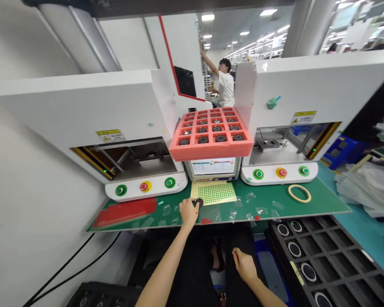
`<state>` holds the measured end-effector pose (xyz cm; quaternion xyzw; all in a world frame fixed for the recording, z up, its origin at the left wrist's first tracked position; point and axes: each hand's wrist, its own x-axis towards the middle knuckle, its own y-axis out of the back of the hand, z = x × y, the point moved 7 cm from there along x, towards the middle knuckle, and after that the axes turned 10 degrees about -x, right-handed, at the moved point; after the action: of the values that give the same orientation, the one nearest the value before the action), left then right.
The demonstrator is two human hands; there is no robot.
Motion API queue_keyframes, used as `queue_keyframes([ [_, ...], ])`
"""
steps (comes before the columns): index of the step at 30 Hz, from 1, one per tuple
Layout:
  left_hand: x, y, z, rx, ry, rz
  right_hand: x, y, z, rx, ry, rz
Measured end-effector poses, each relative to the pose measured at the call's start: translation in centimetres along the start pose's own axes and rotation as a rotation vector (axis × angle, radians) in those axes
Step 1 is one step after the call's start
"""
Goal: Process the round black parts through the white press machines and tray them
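My left hand [188,212] is at the front of the green work surface, its thumb and fingers closed around a small black round part [199,202]. That part sits at the lower left corner of a pale sheet of green dot stickers [215,193]. Over my right thigh, my right hand [244,264] is loosely curled, and nothing shows in its fingers. Behind the sheet, a pink foam tray [211,152] holds several similar black round parts in its compartments, above a small monitor [213,167].
White press machines with buttons flank the monitor, left [147,187] and right [280,174]. Red sheets [126,212], clear plastic scraps and a tape roll [299,193] lie on the green surface. A black compartment tray [333,251] stands lower right. A person [225,87] works beyond.
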<state>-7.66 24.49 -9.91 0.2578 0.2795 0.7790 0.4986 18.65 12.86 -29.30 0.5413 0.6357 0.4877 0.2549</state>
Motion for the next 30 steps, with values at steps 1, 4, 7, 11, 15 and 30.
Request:
queue_keyframes([
  [1, -0.9, 0.6, 0.3, -0.007, -0.045, 0.013, 0.0, 0.1, 0.1, -0.006, 0.004, -0.001],
  [4, -5.4, 2.5, 0.6, -0.035, -0.159, 0.011, -0.2, 0.2, 0.8, -0.021, 0.01, -0.03],
  [7, -11.4, 4.3, -1.3, -0.03, -0.163, -0.029, -0.4, 0.1, 1.8, -0.034, -0.005, -0.091],
  [11, -19.1, 6.9, -8.1, 0.033, 0.026, -0.078, -0.5, -0.6, 2.7, -0.065, -0.049, -0.184],
  [15, -25.1, 10.2, -16.5, 0.121, 0.296, -0.042, -0.4, -0.8, 2.7, -0.093, -0.085, -0.233],
  [30, -24.5, 16.8, -27.7, 0.212, 0.776, 0.252, 0.4, 0.3, 0.8, 0.02, -0.155, -0.228],
])
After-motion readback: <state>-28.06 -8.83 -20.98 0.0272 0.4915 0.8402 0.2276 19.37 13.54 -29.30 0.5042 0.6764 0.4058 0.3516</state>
